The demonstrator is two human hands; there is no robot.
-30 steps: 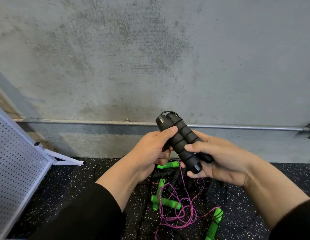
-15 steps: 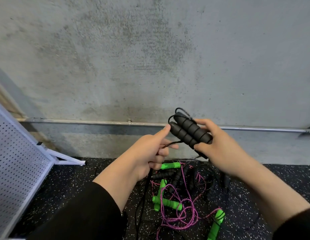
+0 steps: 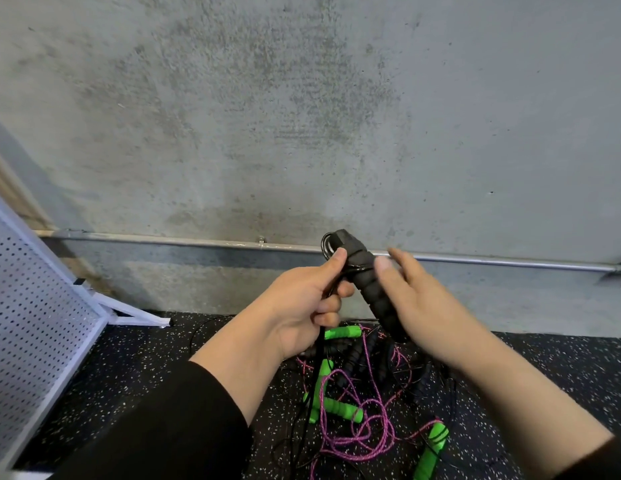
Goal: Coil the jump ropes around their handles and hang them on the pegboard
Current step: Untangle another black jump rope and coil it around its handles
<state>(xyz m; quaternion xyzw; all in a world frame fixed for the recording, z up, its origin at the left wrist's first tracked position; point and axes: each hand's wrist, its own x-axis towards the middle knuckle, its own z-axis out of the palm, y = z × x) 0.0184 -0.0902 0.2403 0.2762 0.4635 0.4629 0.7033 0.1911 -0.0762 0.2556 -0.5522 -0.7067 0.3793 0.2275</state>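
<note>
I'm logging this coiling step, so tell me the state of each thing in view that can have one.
black handles: held together, raised off the floor, a few cord turns near the top.
black cord: mostly uncoiled, hanging to the floor.
left hand: pinching the cord.
right hand: holding the handles, fingers blurred.
green handles: loose on the floor.
pink rope: tangled, uncoiled.
pegboard: leaning, nothing visibly hung.

the handles (image 3: 368, 285) are sitting between the two hands, in front of the wall (image 3: 302, 116), with the left hand (image 3: 302, 306) to their left and the right hand (image 3: 423, 306) to their right. a cord (image 3: 317, 362) is hanging down from the left hand toward the floor (image 3: 146, 368). below the hands, a tangle of ropes (image 3: 354, 410) is lying on the floor. the pegboard (image 3: 28, 306) is leaning at the far left, and a pipe (image 3: 198, 241) is running along the wall behind the hands.
</note>
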